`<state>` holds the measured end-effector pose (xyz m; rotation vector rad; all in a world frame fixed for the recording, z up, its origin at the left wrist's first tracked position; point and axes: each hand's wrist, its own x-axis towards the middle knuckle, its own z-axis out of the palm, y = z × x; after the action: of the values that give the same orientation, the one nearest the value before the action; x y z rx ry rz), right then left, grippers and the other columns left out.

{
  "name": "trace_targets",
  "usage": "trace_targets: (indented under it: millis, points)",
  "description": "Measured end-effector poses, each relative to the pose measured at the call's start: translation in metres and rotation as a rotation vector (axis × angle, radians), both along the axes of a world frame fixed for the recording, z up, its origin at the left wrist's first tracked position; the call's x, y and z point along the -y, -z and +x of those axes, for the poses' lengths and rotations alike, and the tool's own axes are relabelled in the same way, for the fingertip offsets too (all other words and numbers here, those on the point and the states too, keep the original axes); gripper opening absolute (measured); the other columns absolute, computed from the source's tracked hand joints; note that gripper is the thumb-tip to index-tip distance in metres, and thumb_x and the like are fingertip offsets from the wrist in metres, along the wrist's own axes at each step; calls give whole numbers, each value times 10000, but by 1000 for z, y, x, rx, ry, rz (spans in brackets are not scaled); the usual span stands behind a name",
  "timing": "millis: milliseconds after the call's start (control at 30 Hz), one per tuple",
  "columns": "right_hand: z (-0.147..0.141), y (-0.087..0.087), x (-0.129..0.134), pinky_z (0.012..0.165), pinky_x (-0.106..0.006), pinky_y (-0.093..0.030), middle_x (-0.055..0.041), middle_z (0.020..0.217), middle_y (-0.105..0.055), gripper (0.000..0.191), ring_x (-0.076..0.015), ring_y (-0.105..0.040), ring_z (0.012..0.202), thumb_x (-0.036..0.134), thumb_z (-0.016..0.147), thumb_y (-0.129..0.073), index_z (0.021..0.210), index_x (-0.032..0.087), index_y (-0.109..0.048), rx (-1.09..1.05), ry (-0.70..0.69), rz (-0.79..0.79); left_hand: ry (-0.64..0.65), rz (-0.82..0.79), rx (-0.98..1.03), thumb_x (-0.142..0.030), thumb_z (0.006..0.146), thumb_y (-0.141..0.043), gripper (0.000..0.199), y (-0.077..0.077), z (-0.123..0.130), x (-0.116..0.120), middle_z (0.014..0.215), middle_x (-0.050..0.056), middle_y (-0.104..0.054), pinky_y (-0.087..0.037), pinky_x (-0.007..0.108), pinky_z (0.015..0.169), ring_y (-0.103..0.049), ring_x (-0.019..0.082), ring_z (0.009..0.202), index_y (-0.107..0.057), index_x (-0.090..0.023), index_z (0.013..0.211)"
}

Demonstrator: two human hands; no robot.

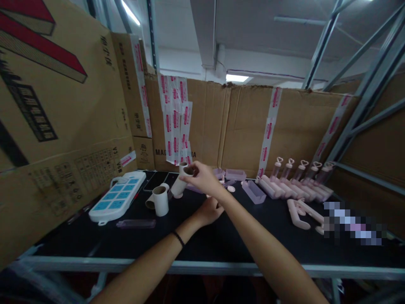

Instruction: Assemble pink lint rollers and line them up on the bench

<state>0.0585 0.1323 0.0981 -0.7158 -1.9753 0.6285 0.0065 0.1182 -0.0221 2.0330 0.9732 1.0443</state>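
My right hand (pixel 204 178) pinches the upper rim of a white cardboard tube (pixel 179 185), which leans with its open end facing up. My left hand (pixel 209 210) is curled just below and nearer to me, close to the mat; what its fingers hold, if anything, is hidden. Left of the pinched tube, another white cardboard tube (pixel 161 202) stands upright, with one lying on its side (pixel 150 204) behind it. Part of a further tube (pixel 183 165) shows behind the one in my right hand. Beyond my hands lie translucent purple trays (pixel 254 192) and a round pink piece (pixel 231 189).
A white power strip (pixel 117 197) with blue panels and a dark phone (pixel 155 181) are on the left. Nearer lies a clear purple tube (pixel 136 223). To the right are several pink heart-topped pieces (pixel 292 185) and pink curved parts (pixel 297 215). Cardboard walls (pixel 205 122) enclose the table.
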Motion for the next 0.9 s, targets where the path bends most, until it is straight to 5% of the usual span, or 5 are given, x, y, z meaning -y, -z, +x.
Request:
trace_targets:
  millis: [267, 400, 600, 733, 900]
  points:
    - [131, -36, 9, 762, -290, -506, -56, 945, -716, 392, -177, -645, 844, 469, 760, -772, 996, 165, -691, -291, 59, -177, -16, -168, 242, -463, 904, -521, 347, -6, -2, -15, 828, 64, -678, -433, 265, 608, -620, 176, 728, -651, -154, 996]
    - [154, -6, 7, 746, -285, -493, -60, 933, -727, 395, -177, -646, 825, 472, 746, -787, 964, 153, -702, -188, 79, -251, -48, -201, 331, -563, 950, -423, 489, -14, -4, -12, 872, 85, -682, -438, 266, 588, -630, 192, 764, -656, -140, 1023]
    - [139, 41, -14, 738, -293, -511, -64, 964, -733, 422, -192, -668, 846, 529, 808, -719, 1007, 157, -693, -87, 65, -214, 23, -212, 366, -535, 849, -678, 492, -27, -1, 1, 1040, 100, -716, -487, 310, 783, -655, 243, 936, -681, -128, 1125]
    - [141, 61, -35, 777, -296, -526, -89, 1057, -730, 422, -192, -693, 906, 519, 979, -462, 1125, 165, -640, 79, 359, -106, -81, -206, 437, -543, 835, -692, 528, -27, -4, -4, 1003, 112, -727, -484, 300, 751, -660, 231, 872, -673, -106, 1130]
    - [143, 95, -49, 864, -369, -490, -147, 1017, -716, 267, -280, -670, 985, 345, 869, -651, 1043, 144, -644, 314, 631, -81, -195, -171, 542, -527, 818, -715, 519, -30, -9, -6, 947, 87, -725, -480, 283, 734, -659, 214, 836, -670, -105, 1117]
